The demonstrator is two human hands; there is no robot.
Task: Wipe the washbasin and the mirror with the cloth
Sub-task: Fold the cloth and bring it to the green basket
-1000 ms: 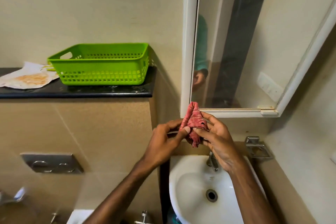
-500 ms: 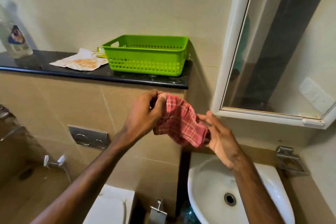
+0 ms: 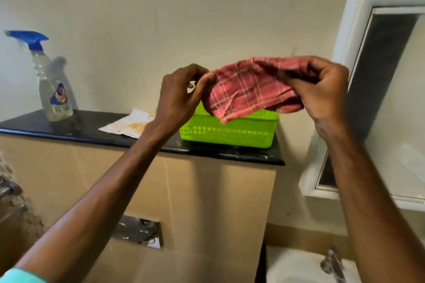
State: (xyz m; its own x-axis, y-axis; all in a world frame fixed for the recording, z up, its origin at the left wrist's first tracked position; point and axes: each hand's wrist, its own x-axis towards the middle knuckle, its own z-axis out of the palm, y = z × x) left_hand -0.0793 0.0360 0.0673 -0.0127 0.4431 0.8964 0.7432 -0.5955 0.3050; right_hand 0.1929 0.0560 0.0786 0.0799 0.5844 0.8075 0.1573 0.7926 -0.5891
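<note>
Far left: spray bottle [image 3: 51, 80] w/ blue trigger, upright on black ledge [image 3: 92, 128]. Next: stained paper [image 3: 124, 127], flat on same ledge. Left hand [image 3: 179, 96], fingers curled, pinching left edge of red checked cloth [image 3: 248, 89]. Cloth up in air, spread btw both hands, in front of green basket [image 3: 230, 133]. Right hand [image 3: 326, 92] gripping its right edge, fingers curled round. Mirror [image 3: 386, 76] at right, washbasin [image 3: 294, 269] bottom right, well below cloth

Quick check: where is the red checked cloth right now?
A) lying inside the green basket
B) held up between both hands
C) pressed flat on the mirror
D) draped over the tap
B: the left hand and the right hand each pinch an edge of the cloth, which hangs in front of the green basket.
</note>
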